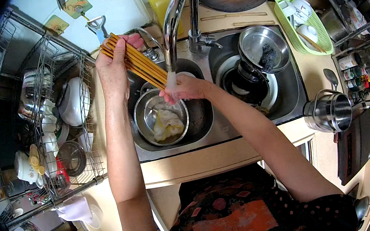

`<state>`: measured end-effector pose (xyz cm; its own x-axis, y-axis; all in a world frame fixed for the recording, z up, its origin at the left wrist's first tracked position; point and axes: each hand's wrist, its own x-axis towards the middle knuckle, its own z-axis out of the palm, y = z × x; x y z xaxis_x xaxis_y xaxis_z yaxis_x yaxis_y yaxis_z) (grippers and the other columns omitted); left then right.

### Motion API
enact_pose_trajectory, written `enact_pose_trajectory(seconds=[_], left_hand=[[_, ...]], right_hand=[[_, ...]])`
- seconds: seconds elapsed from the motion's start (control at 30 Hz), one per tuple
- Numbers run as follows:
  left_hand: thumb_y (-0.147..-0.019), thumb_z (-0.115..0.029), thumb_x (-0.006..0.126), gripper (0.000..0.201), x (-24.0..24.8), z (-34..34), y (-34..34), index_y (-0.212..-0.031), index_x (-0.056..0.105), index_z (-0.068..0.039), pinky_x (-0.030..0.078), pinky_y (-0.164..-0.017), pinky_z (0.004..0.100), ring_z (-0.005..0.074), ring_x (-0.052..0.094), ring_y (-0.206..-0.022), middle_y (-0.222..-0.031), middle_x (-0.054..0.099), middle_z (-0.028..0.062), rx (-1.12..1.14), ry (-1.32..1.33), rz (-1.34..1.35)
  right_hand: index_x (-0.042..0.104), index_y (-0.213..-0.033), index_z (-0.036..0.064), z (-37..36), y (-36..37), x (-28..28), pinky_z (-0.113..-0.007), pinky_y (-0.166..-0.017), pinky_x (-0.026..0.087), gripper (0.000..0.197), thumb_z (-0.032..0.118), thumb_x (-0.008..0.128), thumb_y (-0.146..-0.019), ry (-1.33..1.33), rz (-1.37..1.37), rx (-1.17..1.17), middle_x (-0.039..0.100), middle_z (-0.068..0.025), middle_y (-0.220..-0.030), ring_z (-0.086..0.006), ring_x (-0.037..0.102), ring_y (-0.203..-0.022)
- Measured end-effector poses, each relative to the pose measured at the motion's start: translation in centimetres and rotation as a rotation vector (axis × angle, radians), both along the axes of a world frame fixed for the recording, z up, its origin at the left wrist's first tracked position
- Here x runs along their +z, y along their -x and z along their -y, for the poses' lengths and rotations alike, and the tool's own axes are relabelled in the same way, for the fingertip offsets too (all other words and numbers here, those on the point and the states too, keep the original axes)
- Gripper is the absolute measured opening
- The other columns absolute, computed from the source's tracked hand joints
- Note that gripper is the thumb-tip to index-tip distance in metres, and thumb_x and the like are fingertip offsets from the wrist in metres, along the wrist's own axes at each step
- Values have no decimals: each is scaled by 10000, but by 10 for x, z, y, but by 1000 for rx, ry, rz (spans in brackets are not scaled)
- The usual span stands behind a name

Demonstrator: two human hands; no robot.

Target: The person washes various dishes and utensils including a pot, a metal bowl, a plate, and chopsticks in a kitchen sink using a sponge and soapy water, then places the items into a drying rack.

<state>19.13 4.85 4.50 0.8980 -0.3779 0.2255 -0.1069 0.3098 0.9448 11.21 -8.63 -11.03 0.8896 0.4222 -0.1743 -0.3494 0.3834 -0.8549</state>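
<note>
A bundle of wooden chopsticks (144,66) slants across the left sink basin. My left hand (113,66) is closed round its upper end, with the thumb across the sticks. At the lower end, my right hand (186,87) has its fingers curled about the tips, right by the white nozzle of the chrome faucet (175,20). The nozzle partly hides that grip. Beneath the hands, a metal bowl (139,122) sits in the left basin and holds a soapy yellow-and-white cloth (167,124).
In the right basin (298,92), a metal bowl with a dark scrubber (269,57) rests on stacked dishes. Two loose sticks (234,16) lie behind the sink. A green basket (281,13) of dishes stands right, above steel pots (332,114). Wire racks (92,125) flank the left.
</note>
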Motion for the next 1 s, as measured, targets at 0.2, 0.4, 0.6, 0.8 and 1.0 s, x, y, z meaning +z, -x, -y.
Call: enact_pose_trajectory(seconds=[0.2,0.4,0.6,0.8,1.0], left_hand=[[-913,-136,444,169,-47,12,18,-963,540,-7,505,-626,278,158,601,-689,-833,624,104,-12,-107,-273],[-906,-150,456,177,-120,31,72,-1002,497,-7,519,-778,407,279,603,-899,-933,601,151,-323,30,-563],[-889,-159,492,210,-122,32,72,-1056,498,-32,507,-763,381,246,605,-887,-928,614,141,-385,48,-548],[-911,-158,436,244,-90,12,45,-1072,477,21,508,-790,372,258,602,-897,-1002,590,175,-247,11,-425],[-916,-204,448,222,-84,3,57,-1003,523,-14,508,-674,282,171,603,-789,-926,615,115,-265,-123,-368]], right_hand=[[581,-939,-2,14,50,-17,-270,-703,455,224,192,590,-827,150,-67,87,589,-45,-826,-124,561,-750],[587,-862,47,38,129,-21,-264,-639,445,250,291,604,-814,207,-248,208,592,-39,-802,-125,563,-723],[580,-887,51,40,135,-19,-261,-658,439,268,310,599,-819,239,-308,135,581,-27,-783,-123,556,-719],[582,-847,36,10,57,-6,-231,-622,424,260,285,630,-792,348,-5,98,585,-22,-731,-109,550,-672],[575,-809,15,-6,24,17,-246,-658,404,198,209,599,-777,402,467,-188,563,-11,-706,-114,526,-686]])
